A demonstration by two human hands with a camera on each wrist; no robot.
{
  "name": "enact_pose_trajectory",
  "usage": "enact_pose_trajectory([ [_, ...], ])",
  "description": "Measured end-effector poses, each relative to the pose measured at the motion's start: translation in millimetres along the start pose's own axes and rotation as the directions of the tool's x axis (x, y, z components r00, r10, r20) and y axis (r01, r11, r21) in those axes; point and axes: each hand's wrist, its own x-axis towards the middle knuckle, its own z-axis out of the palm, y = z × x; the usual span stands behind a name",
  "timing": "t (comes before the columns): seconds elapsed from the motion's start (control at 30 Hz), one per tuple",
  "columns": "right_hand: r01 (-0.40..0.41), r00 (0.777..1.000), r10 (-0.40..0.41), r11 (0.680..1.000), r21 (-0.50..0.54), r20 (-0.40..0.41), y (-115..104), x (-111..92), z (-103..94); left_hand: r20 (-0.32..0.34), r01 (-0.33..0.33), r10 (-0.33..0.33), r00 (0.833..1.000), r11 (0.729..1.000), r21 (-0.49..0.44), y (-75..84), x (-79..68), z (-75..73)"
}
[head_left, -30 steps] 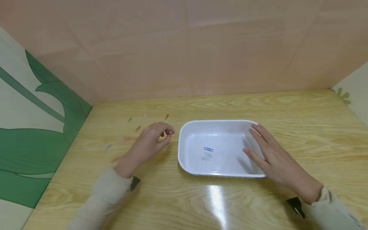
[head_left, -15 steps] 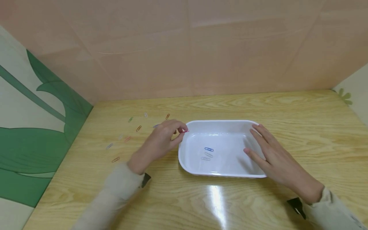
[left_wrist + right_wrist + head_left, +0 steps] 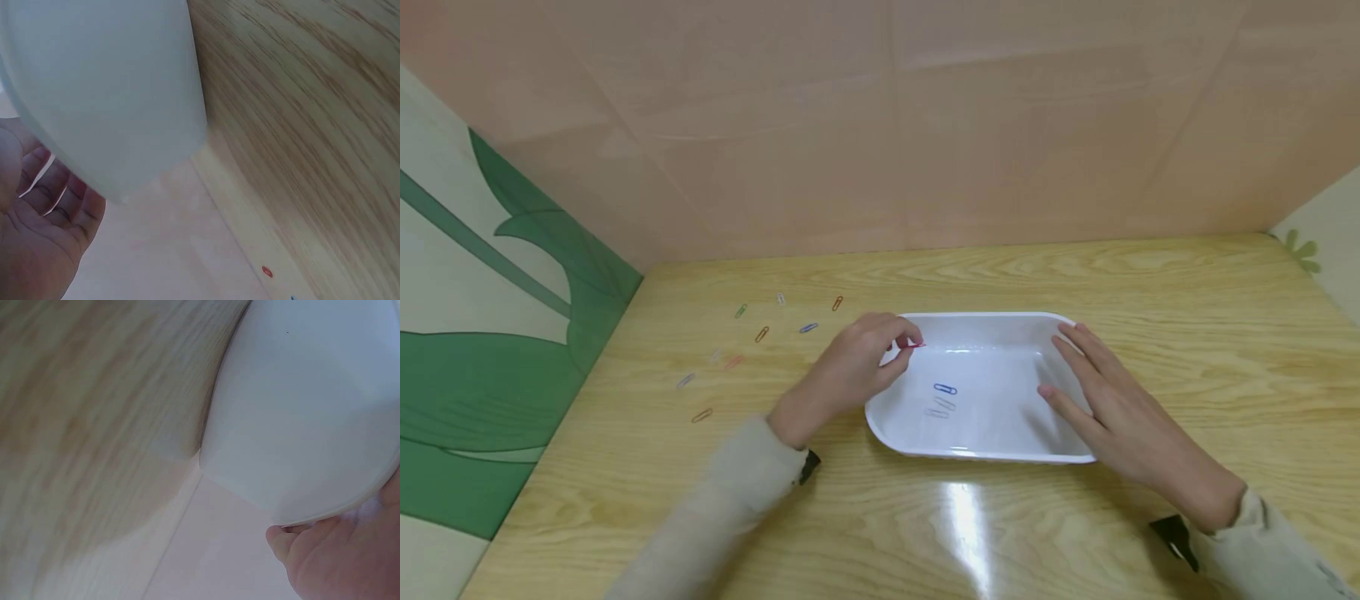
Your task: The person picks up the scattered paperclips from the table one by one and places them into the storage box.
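In the head view my left hand is over the left side of a white rectangular dish. Its thumb and forefinger pinch a thin red paper clip above the inside of the dish. A blue paper clip lies on the dish floor, with pale paper clips beside it. My right hand rests at the right rim with fingers spread, holding nothing. Both wrist views show mostly the dish's outer wall; the left fingertips are hidden behind it there.
Several paper clips lie scattered on the wooden table left of the dish, among them a blue one, a green one and a red one. A pinkish covered wall stands behind the table.
My left hand has moved right with the red paper clip, from beside the dish to over it. The blue clip on the table has come into view. My right hand has stayed put.
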Motion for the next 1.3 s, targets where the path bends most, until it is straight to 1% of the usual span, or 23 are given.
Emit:
enact_pose_trajectory([
  [0.2, 0.003, 1.0, -0.003, 1.0, -0.012, 0.0, 0.3, -0.1, 0.0, 0.043, 0.02, -0.019, 0.999, 1.0, -0.023, 4.7, 7.9, 8.8],
  [0.4, 0.019, 1.0, -0.019, 1.0, -0.019, -0.007, 1.2, -0.1, 0.2, 0.061, 0.024, -0.022, 0.998, 0.999, -0.039, 6.1, 12.8, 16.7],
  [0.8, 0.018, 1.0, -0.018, 1.0, -0.008, -0.009, 2.3, 0.4, 0.2, 0.062, 0.004, -0.005, 0.998, 1.0, 0.019, 8.6, 17.8, 32.4],
  [1.03, 0.029, 0.999, -0.029, 1.0, -0.001, -0.025, 3.2, 0.6, 0.8, 0.041, -0.016, 0.013, 0.999, 0.999, 0.049, 7.9, 15.8, 34.9],
  [1.17, 0.027, 0.999, -0.027, 1.0, 0.004, -0.024, 3.3, 0.2, 0.5, 0.054, -0.026, 0.021, 0.998, 0.996, 0.089, 7.3, 15.9, 36.2],
  [1.3, 0.022, 1.0, -0.022, 1.0, 0.006, -0.022, 3.2, -0.6, -0.2, 0.074, -0.02, 0.01, 0.997, 0.992, 0.126, 7.7, 16.5, 38.1],
])
